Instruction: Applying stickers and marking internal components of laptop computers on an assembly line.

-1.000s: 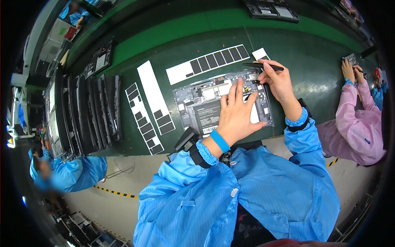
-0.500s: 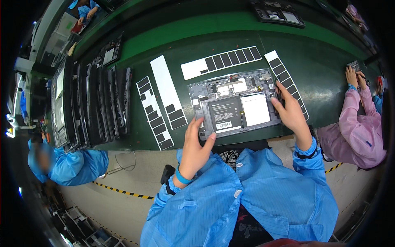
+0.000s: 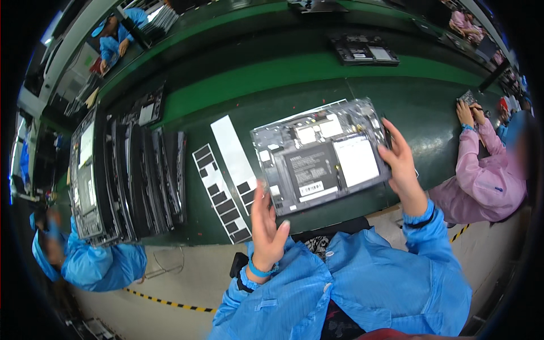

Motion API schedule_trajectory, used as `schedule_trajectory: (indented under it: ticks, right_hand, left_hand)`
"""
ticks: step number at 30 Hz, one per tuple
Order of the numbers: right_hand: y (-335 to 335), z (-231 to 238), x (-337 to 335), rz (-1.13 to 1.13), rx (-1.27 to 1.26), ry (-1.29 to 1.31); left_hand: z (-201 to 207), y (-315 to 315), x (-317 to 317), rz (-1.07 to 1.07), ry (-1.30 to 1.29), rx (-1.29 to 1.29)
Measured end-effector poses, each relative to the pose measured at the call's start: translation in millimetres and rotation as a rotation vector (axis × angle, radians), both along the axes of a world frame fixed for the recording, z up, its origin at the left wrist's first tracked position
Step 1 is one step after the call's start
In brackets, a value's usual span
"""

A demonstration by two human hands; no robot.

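Note:
An open laptop base (image 3: 309, 164) is held up in front of me, just above the bench. Its inside faces up, showing a black battery with a label, a white rectangular panel and circuit parts. My left hand (image 3: 267, 229) grips its lower left edge, fingers at the side and thumb apart near the corner. Around the right edge my right hand (image 3: 401, 164) is closed, with its thumb on top. Left of the base lie a white strip sheet with black pads (image 3: 221, 195) and another long white sheet (image 3: 233, 148) with fewer pads. Further sheets are mostly hidden under the base.
A row of laptop bases (image 3: 136, 181) stands on edge at the left of the dark green bench (image 3: 195, 122). One more base (image 3: 365, 50) lies at the far side. Co-workers sit to the left, the far left and the right, where a pink sleeve (image 3: 481, 170) shows.
Both hands have raised the laptop base off the bench, and it is slightly tilted. It now covers most of the far and right pad sheets. The view has shifted upward.

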State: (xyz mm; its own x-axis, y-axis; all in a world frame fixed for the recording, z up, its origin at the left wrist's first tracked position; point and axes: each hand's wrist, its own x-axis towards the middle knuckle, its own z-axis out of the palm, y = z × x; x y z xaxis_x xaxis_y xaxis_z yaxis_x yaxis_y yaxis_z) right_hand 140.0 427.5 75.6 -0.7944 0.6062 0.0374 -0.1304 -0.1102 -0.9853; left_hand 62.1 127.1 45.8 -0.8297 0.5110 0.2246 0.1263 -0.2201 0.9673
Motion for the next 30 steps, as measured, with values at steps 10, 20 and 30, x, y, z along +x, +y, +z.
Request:
schedule_trajectory:
  ticks: [10, 20, 30]
  right_hand:
    - [65, -22, -268, -0.011, -0.135, 0.175]
    - [106, -12, -326, -0.187, 0.941, -0.090]
    - [409, -92, -182, -0.387, 0.476, -0.463]
  left_hand:
    - [-20, 9, -9, 0.147, 0.666, -0.740]
    - [-26, 10, -12, 0.187, 0.639, -0.781]
    - [-19, 19, -17, 0.162, 0.610, -0.859]
